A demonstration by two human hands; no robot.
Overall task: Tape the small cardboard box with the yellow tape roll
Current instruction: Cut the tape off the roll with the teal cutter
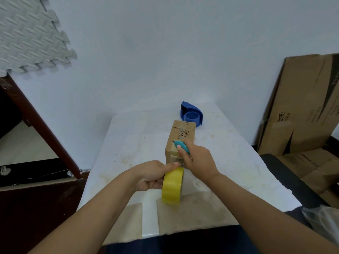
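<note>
A small cardboard box (180,136) with printed letters stands on the white table (132,143), near the middle. My left hand (152,176) grips the yellow tape roll (172,186), held on edge against the box's near face, with my thumb pressing toward the box. My right hand (197,159) holds a teal utility cutter (181,146), whose tip rests at the box's near top edge. The box's lower near face is hidden behind my hands and the roll.
A blue tape dispenser (191,114) sits behind the box at the table's far side. Flattened cardboard boxes (302,110) lean against the wall on the right. A dark wooden cabinet (36,189) stands on the left. A grey foam mat (31,33) hangs on the wall.
</note>
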